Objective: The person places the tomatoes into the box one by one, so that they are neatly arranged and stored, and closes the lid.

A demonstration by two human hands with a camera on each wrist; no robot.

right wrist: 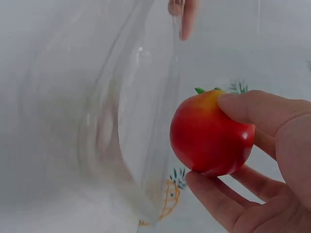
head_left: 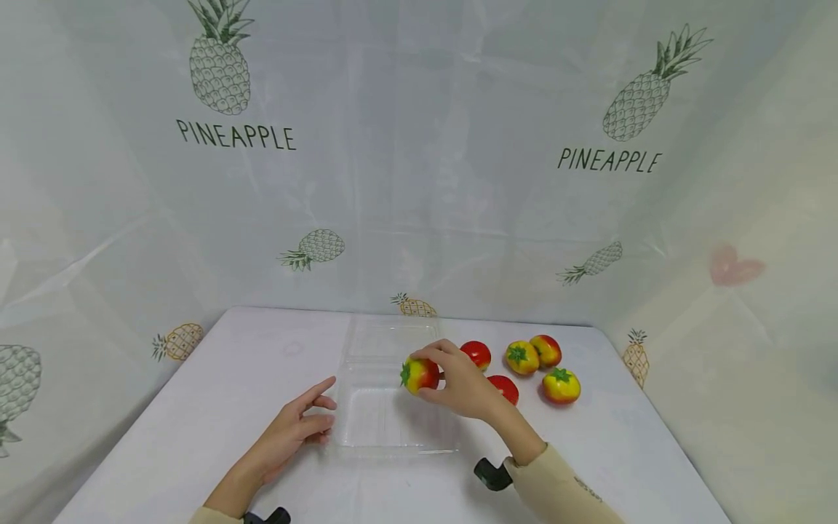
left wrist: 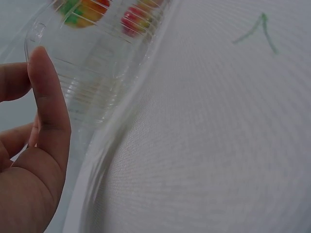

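**Lead:** Your right grip (head_left: 461, 386) is recorded as pinching one fruit (head_left: 420, 375), thumb on one side, fingers on the other. Where does that fruit stand?

**Second:** In the head view you hold it over the far right part of the box (head_left: 366, 422), off the surface (head_left: 275, 342). Its green crown faces the box's left side. Exact height above the box cannot be told.

**Lead:** Your left grip (head_left: 291, 433)?

**Second:** Loosely spread, thumb apart from the fingers, at the box's left edge. Whether you touch the rim cannot be confirmed. The lid (head_left: 391, 340) appears laid back on the box's far side.

**Lead:** Your remaining stock?

**Second:** Five pieces, right of the box. Two red ones (head_left: 476, 354) lie nearest it, partly behind your right arm; three yellow-and-red ones (head_left: 561, 388) lie farther right.

**Lead:** Step in hand?

**Second:** Judged to be loading: your fruit is brought to the box, not yet released.

**Lead:** Your next move?

**Second:** It calls for lowering the fruit to the box's floor before you spread your right grip. Steady the left rim; so light a box could slide if knocked.
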